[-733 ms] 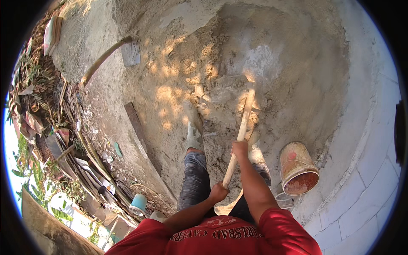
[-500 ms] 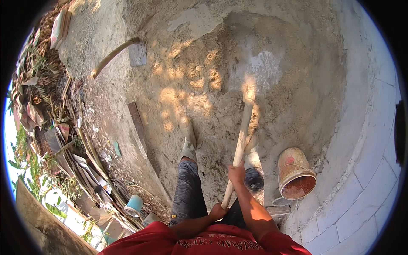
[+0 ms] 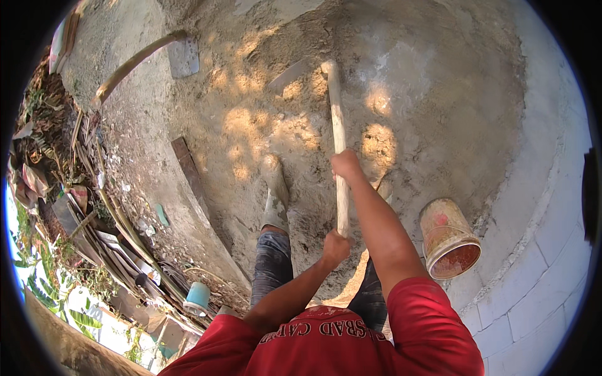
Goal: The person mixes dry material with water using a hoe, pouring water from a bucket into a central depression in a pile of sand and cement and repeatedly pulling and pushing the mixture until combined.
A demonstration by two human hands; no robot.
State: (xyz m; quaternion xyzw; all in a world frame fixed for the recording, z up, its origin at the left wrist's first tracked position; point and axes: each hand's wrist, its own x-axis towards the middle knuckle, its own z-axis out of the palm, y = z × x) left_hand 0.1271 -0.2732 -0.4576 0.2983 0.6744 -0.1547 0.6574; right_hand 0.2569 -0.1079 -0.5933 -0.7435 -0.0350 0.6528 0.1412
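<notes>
Both my hands are closed round the pale wooden handle of a hoe (image 3: 337, 119). My left hand (image 3: 337, 246) grips the near end of the handle. Farther up the shaft is my right hand (image 3: 347, 165), also wrapped round it. The flat metal blade (image 3: 288, 76) points left from the far end, over or against the wet grey-brown mortar mix (image 3: 433, 119); whether it touches cannot be made out. My legs stand in the mix, the left one in a mud-coated boot (image 3: 276, 194).
A mud-stained bucket (image 3: 448, 235) lies tipped at right, near a pale block wall (image 3: 533, 285). A second hoe (image 3: 138, 61) rests at upper left. A wooden board (image 3: 194, 178) edges the mix. Farther left are scrap wood, debris and a light-blue pail (image 3: 198, 294).
The hoe has lifted out of the mix and swung left, so its blade now shows. Both hands have moved forward with the handle, my left hand farther from my body.
</notes>
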